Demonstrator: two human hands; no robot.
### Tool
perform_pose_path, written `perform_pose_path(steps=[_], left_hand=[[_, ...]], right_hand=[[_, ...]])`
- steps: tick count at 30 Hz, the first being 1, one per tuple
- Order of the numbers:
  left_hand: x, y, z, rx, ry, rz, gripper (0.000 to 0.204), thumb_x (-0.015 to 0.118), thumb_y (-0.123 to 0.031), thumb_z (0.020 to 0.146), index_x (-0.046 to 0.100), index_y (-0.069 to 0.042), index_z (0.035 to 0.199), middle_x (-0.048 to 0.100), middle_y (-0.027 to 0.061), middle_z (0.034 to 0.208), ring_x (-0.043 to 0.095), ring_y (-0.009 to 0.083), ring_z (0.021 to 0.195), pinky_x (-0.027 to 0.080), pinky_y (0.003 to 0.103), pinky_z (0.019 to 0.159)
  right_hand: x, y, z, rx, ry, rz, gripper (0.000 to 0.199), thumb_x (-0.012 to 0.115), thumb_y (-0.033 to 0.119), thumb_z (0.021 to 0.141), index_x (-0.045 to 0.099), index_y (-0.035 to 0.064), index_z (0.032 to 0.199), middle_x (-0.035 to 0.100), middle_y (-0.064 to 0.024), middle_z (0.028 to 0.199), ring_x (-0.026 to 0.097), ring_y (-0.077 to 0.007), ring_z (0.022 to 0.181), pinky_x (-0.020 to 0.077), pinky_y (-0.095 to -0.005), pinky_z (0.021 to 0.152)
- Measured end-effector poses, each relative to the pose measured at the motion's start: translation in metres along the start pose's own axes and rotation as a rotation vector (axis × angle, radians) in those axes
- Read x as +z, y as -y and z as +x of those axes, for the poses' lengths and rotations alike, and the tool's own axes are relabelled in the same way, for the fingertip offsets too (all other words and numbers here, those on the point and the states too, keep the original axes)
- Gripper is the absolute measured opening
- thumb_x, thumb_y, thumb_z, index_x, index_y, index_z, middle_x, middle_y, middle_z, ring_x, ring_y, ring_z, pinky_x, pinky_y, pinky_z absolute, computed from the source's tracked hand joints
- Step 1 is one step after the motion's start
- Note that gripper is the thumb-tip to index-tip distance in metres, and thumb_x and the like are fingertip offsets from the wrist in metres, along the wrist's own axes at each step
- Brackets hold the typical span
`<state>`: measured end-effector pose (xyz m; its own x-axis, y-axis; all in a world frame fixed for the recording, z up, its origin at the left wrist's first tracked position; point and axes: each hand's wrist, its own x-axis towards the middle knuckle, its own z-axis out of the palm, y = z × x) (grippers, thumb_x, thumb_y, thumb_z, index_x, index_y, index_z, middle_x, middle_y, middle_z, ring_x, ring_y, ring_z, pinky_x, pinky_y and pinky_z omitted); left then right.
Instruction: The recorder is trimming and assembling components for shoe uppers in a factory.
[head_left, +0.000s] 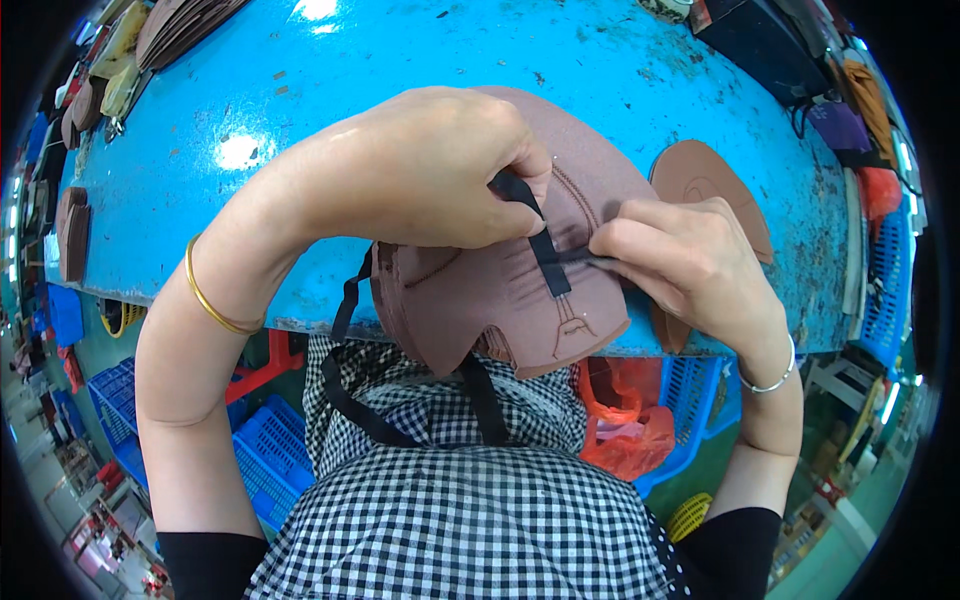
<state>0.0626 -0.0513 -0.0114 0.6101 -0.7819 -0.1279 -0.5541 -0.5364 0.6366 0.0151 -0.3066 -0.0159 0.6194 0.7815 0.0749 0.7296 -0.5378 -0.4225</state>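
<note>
A dusky brown, leather-like piece with curved edges, stitched lines and a row of narrow slits lies under both hands at the table's near edge. A black strap runs across its slits. My left hand comes over from the left, its thumb and fingers closed on the strap's upper end. To the right, my right hand pinches a dark end of strap that reaches sideways from the same spot; its fingertips are partly hidden. Another black strap hangs at the piece's left edge.
The blue table has worn, stained paint. Another brown piece lies to the right, and stacked brown pieces sit at the far left. Blue baskets and a red plastic bag are below the near edge.
</note>
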Motion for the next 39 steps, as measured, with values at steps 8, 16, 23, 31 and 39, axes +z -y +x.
perform_pose_path(steps=[8,16,23,31,39], left_hand=[[-0.005,-0.005,-0.004,-0.029,0.005,0.020,0.019,0.064,-0.017,0.084,0.072,-0.001,0.090,0.068,0.0215,0.082,0.066,0.0373,0.078,0.054,0.045,0.074],[0.000,0.010,-0.011,0.041,-0.045,-0.082,0.015,0.069,-0.014,0.090,0.068,-0.002,0.098,0.062,0.0113,0.080,0.057,0.0204,0.071,0.046,0.032,0.064],[-0.019,0.017,-0.023,-0.164,-0.244,-0.479,0.016,0.067,-0.017,0.095,0.069,-0.002,0.099,0.060,-0.0048,0.078,0.054,0.0026,0.072,0.045,0.021,0.065],[-0.052,-0.005,-0.046,-0.233,-0.455,-0.504,0.015,0.072,-0.007,0.093,0.076,0.003,0.102,0.072,0.0080,0.077,0.066,0.0101,0.067,0.051,0.022,0.061],[-0.031,-0.006,-0.019,-0.106,-0.051,-0.673,0.012,0.073,-0.010,0.092,0.071,-0.001,0.099,0.068,-0.0014,0.078,0.059,0.0036,0.069,0.046,0.020,0.062]], right_hand=[[-0.015,0.004,0.012,0.198,-0.014,0.062,0.023,0.069,0.025,0.090,0.062,0.0066,0.100,0.067,-0.0103,0.086,0.067,-0.0305,0.076,0.0498,-0.0390,0.063],[-0.004,-0.001,0.024,0.133,-0.017,0.067,0.023,0.072,0.026,0.089,0.063,0.0052,0.095,0.066,-0.0108,0.079,0.066,-0.0276,0.068,0.0484,-0.0369,0.060],[0.007,0.046,0.008,-0.082,-0.100,-0.207,0.030,0.074,0.020,0.084,0.067,-0.0004,0.106,0.071,-0.0156,0.112,0.065,-0.0188,0.065,0.0523,-0.0293,0.054],[0.038,0.033,-0.002,0.100,-0.252,0.073,0.028,0.075,0.009,0.075,0.068,0.0014,0.101,0.073,-0.0169,0.095,0.064,-0.0190,0.060,0.0536,-0.0289,0.055],[0.016,-0.034,-0.140,0.721,-1.012,1.322,0.039,0.046,0.020,0.108,0.050,-0.0004,0.141,0.064,-0.0138,0.127,0.060,-0.0241,0.119,0.0498,-0.0378,0.101]])
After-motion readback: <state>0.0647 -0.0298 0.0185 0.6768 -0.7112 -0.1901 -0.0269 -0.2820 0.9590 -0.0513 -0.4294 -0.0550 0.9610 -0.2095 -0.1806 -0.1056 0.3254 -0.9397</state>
